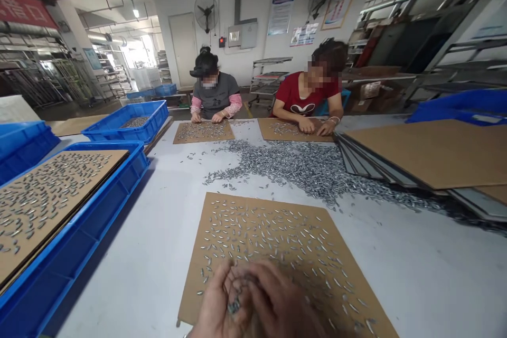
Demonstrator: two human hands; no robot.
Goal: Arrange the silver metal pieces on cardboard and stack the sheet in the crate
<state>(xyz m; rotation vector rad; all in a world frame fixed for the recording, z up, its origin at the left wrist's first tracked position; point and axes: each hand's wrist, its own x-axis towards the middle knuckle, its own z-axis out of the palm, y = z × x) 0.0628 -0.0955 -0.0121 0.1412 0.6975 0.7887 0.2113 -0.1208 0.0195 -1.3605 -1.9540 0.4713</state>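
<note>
Curled into a loose cup, the left hand [214, 301] holds a few loose metal pieces [233, 305] in its palm, at the bottom centre of the frame. Close against it, the right hand [279, 298] has its fingers bent inward over that palm; blur hides its fingertips, so I cannot tell whether its grip pinches a piece.

Both hands are over the lower part of a cardboard sheet [263, 202], where many spread metal pieces [273, 224] lie slightly apart. Its upper edge and upper corners are in plain view, and a strip of bare tabletop [158, 222] runs between its left edge and the long blue tray [114, 211] at the left of the frame. More open surface lies right of the sheet, towards the lower right. Above the sheet, the heap of metal pieces [293, 163] stretches from the centre to the right, near the stacked boards [435, 150]. Two people, one in a grey shirt [219, 92] and one in a red shirt [291, 92], bend over smaller sheets beyond it.

The wrists blur at the bottom edge, the hands cover part of the sheet, its lower right runs out of frame, and the long tray is cut off at the left
</note>
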